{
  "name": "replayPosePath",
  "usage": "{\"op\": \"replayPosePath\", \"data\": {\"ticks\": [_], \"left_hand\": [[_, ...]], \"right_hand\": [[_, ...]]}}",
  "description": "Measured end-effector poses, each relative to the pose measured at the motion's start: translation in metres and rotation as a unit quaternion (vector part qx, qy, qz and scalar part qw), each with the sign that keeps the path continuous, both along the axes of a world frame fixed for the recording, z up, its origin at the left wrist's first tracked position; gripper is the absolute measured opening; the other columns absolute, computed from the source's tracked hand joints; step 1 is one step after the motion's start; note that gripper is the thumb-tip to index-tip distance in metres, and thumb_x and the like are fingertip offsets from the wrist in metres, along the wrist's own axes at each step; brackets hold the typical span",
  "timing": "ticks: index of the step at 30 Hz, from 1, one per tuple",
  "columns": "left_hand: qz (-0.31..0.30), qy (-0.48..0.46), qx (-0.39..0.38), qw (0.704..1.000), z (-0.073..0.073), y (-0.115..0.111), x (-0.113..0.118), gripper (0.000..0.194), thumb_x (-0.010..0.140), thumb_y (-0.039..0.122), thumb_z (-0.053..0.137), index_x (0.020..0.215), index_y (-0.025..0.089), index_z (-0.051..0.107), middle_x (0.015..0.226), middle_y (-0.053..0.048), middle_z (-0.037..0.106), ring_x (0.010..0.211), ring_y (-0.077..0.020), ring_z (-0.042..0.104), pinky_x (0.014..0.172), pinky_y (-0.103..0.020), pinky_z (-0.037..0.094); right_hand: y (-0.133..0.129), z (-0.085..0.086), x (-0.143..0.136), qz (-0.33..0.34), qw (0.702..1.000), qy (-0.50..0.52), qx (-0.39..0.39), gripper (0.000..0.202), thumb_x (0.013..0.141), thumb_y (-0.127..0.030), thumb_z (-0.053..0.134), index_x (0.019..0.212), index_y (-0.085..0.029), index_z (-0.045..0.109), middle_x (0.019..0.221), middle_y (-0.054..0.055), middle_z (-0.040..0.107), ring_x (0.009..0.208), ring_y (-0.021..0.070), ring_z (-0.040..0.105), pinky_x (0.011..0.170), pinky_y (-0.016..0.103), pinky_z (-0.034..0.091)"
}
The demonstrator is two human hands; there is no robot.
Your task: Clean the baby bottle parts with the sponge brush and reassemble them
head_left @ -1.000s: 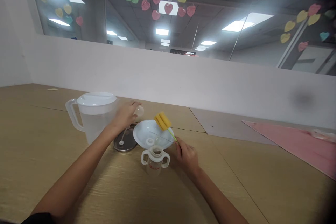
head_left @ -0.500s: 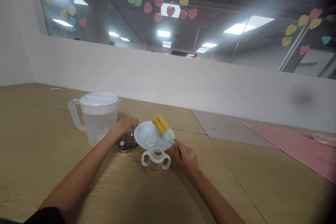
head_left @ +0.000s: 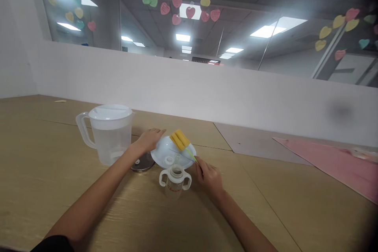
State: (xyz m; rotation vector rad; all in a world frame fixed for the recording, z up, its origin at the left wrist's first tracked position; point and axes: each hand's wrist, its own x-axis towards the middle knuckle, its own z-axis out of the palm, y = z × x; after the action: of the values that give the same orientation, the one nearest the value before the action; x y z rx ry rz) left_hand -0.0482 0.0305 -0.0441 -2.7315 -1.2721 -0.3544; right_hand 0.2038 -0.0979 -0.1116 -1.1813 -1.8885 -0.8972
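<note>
My right hand [head_left: 210, 178] is closed around the thin green handle of a bottle brush with a yellow sponge head [head_left: 180, 139]. The sponge is held above the white bowl [head_left: 189, 162]. My left hand [head_left: 150, 140] is over the bowl's left rim, fingers bent forward and thumb side hidden; what it grips is hidden beneath it. Just in front of the bowl stands an uncapped baby bottle [head_left: 175, 183] with a white two-handled collar and red print. Clear and white small parts [head_left: 169, 160] show in the bowl. A round metal plate [head_left: 143, 164] lies partly under my left wrist.
A lidded translucent pitcher [head_left: 110, 138] stands left of the plate, close to my left forearm. At the far right, a pink cloth [head_left: 333, 161] lies on the wooden table [head_left: 251, 212]. A white wall [head_left: 177, 90] with a window above it borders the table's back.
My left hand has left the metal plate and moved right, to above the bowl's left rim. The clear piece it was touching is out of sight. My right hand and the brush stay almost still.
</note>
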Motion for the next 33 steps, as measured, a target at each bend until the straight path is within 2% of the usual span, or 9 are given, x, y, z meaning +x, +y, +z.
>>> {"op": "replayPosePath", "data": {"ticks": [3, 5, 8, 11, 19, 25, 29, 33], "left_hand": [[-0.079, -0.019, -0.039, 0.996, -0.004, -0.016, 0.023, 0.039, 0.081, 0.011, 0.043, 0.119, 0.009, 0.053, 0.119, -0.02, 0.058, 0.112, -0.03, 0.053, 0.096, -0.042, 0.038], [-0.111, -0.015, -0.069, 0.991, -0.013, -0.023, 0.038, 0.036, 0.082, 0.022, 0.05, 0.116, 0.013, 0.056, 0.117, -0.016, 0.061, 0.109, -0.0286, 0.056, 0.094, -0.039, 0.04], [-0.132, -0.021, -0.099, 0.986, -0.026, -0.024, 0.048, 0.036, 0.083, 0.03, 0.051, 0.117, 0.016, 0.056, 0.119, -0.012, 0.061, 0.108, -0.026, 0.057, 0.094, -0.036, 0.042], [-0.131, -0.037, -0.114, 0.984, -0.032, -0.019, 0.047, 0.033, 0.083, 0.029, 0.051, 0.111, 0.016, 0.058, 0.116, -0.013, 0.062, 0.107, -0.0259, 0.057, 0.093, -0.035, 0.042], [-0.16, -0.077, -0.138, 0.974, -0.026, -0.018, 0.043, 0.018, 0.078, 0.02, 0.053, 0.093, 0.018, 0.061, 0.101, -0.008, 0.065, 0.095, -0.0222, 0.059, 0.086, -0.032, 0.043], [-0.168, -0.095, -0.145, 0.97, -0.023, -0.019, 0.043, 0.018, 0.08, 0.022, 0.048, 0.092, 0.018, 0.06, 0.098, -0.008, 0.065, 0.09, -0.021, 0.059, 0.082, -0.03, 0.044], [-0.164, -0.102, -0.152, 0.969, -0.019, -0.019, 0.041, 0.019, 0.082, 0.022, 0.044, 0.09, 0.017, 0.061, 0.09, -0.008, 0.065, 0.083, -0.0206, 0.059, 0.077, -0.03, 0.045], [-0.164, -0.113, -0.162, 0.967, -0.016, -0.022, 0.04, 0.019, 0.083, 0.023, 0.043, 0.088, 0.016, 0.06, 0.086, -0.007, 0.065, 0.077, -0.0186, 0.059, 0.072, -0.028, 0.044]], "right_hand": [[0.0, 0.001, -0.001, 0.0, 1.0, -0.001, -0.001, 0.027, 0.093, -0.018, 0.04, 0.103, -0.012, 0.064, 0.073, 0.006, 0.07, 0.059, 0.0103, 0.063, 0.054, 0.02, 0.042], [0.0, 0.003, -0.001, 0.002, 1.0, -0.001, 0.007, 0.027, 0.094, -0.018, 0.039, 0.103, -0.011, 0.064, 0.072, 0.005, 0.071, 0.057, 0.0101, 0.063, 0.054, 0.02, 0.042], [0.0, 0.004, -0.001, 0.001, 1.0, -0.002, 0.004, 0.028, 0.094, -0.019, 0.038, 0.103, -0.012, 0.063, 0.072, 0.005, 0.071, 0.057, 0.01, 0.063, 0.055, 0.02, 0.041], [0.0, 0.003, -0.001, -0.003, 1.0, -0.004, -0.007, 0.028, 0.094, -0.02, 0.038, 0.104, -0.012, 0.063, 0.072, 0.005, 0.071, 0.057, 0.0101, 0.062, 0.055, 0.02, 0.041], [0.002, -0.001, 0.0, -0.008, 1.0, 0.003, -0.022, 0.027, 0.092, -0.018, 0.039, 0.104, -0.013, 0.063, 0.07, 0.004, 0.07, 0.055, 0.0099, 0.061, 0.052, 0.021, 0.039], [0.003, -0.003, -0.001, -0.02, 0.996, 0.024, -0.083, 0.031, 0.093, -0.022, 0.035, 0.104, -0.014, 0.064, 0.074, 0.006, 0.07, 0.055, 0.0115, 0.061, 0.051, 0.021, 0.037], [-0.002, 0.002, -0.006, -0.02, 0.981, 0.116, -0.156, 0.037, 0.093, -0.03, 0.032, 0.103, -0.014, 0.064, 0.073, 0.007, 0.069, 0.054, 0.0126, 0.059, 0.051, 0.021, 0.035], [-0.008, 0.012, -0.014, 0.027, 0.932, 0.271, -0.239, 0.042, 0.09, -0.045, 0.035, 0.095, -0.014, 0.063, 0.059, 0.0, 0.058, 0.047, 0.0105, 0.047, 0.049, 0.02, 0.034]]}}
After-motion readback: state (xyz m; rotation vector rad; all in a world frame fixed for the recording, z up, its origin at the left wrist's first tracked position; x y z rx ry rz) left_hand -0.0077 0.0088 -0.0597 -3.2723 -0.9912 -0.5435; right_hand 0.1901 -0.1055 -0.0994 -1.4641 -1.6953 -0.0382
